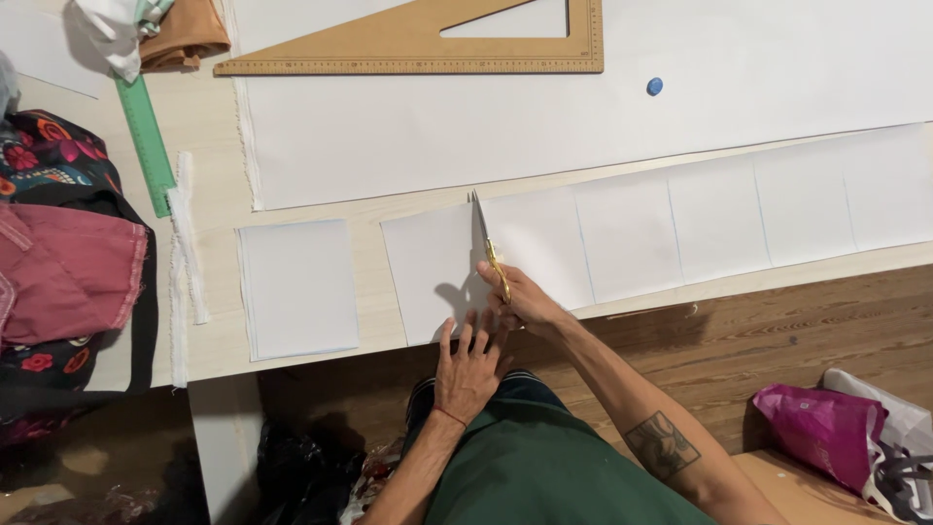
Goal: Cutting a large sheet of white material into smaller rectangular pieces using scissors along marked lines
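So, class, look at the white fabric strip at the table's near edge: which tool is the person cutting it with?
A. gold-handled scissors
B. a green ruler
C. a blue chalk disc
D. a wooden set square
A: the right hand holds the gold-handled scissors with blades up into the white fabric strip, while the left hand rests at the strip's near edge.

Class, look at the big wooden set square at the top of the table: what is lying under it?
The wooden set square rests on a large white fabric sheet, which shows through its triangular cut-out. The table beneath that sheet is covered there, so anything else under it cannot be seen.
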